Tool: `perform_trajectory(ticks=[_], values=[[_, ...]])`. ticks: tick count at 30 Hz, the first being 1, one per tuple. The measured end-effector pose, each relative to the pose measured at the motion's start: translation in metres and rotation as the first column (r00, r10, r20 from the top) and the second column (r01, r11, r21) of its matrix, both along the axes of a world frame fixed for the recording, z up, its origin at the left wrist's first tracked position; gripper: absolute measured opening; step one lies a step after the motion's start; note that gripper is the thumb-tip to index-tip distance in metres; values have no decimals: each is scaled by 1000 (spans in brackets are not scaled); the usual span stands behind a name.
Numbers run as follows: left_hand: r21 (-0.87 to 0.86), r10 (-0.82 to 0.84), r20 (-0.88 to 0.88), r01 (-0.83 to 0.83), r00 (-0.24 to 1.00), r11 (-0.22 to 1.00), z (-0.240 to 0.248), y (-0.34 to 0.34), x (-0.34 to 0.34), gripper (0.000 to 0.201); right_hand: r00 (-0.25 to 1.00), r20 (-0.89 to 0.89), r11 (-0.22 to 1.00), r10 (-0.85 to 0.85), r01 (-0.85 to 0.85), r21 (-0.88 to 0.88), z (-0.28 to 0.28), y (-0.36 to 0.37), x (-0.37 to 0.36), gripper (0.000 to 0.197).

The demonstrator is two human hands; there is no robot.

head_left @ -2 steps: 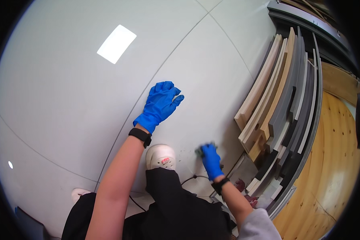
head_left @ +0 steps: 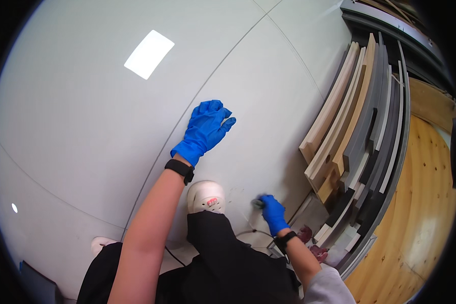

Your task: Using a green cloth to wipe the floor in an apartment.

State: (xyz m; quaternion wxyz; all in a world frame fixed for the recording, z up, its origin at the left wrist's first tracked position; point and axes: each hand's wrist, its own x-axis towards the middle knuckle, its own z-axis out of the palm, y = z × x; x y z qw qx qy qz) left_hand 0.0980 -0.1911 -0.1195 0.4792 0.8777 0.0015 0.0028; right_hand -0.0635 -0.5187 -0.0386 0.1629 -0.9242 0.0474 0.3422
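Observation:
Both my hands wear blue gloves. My left hand (head_left: 206, 124) is held out over the pale tiled floor (head_left: 101, 131), fingers loosely curved and thumb apart, with nothing seen in it. Lower and to the right, my right hand (head_left: 273, 210) presses a small grey-green scrubbing pad (head_left: 258, 203) to the floor. Most of the pad is hidden under the fingers. Faint dark specks and smudges mark the floor between this hand and my white clog (head_left: 206, 197).
Long boards (head_left: 334, 116) in wood, grey and black stand in a rack along the right. Beyond them lies a yellowish wooden panel (head_left: 420, 202). A thin black cable (head_left: 175, 257) runs over the floor by my legs. Dark red objects (head_left: 305, 233) sit beside my right wrist.
My right hand has slid the pad a little toward me and to the right over the floor. My left hand keeps nearly the same place.

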Motion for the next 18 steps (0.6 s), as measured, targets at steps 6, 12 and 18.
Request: perform_trajectory(ticks=[6, 12, 18], values=[[29, -78, -104, 82, 992, 996, 4, 8, 9, 28, 927, 349, 991, -133, 122, 53, 36, 73, 116, 20], [-58, -5, 63, 9, 998, 998, 1, -6, 14, 26, 690, 576, 898, 439, -346, -270, -15, 110, 269, 12], [-64, -61, -70, 57, 996, 996, 4, -2, 9, 27, 576, 629, 852, 523, -358, -381, -44, 122, 254, 16]])
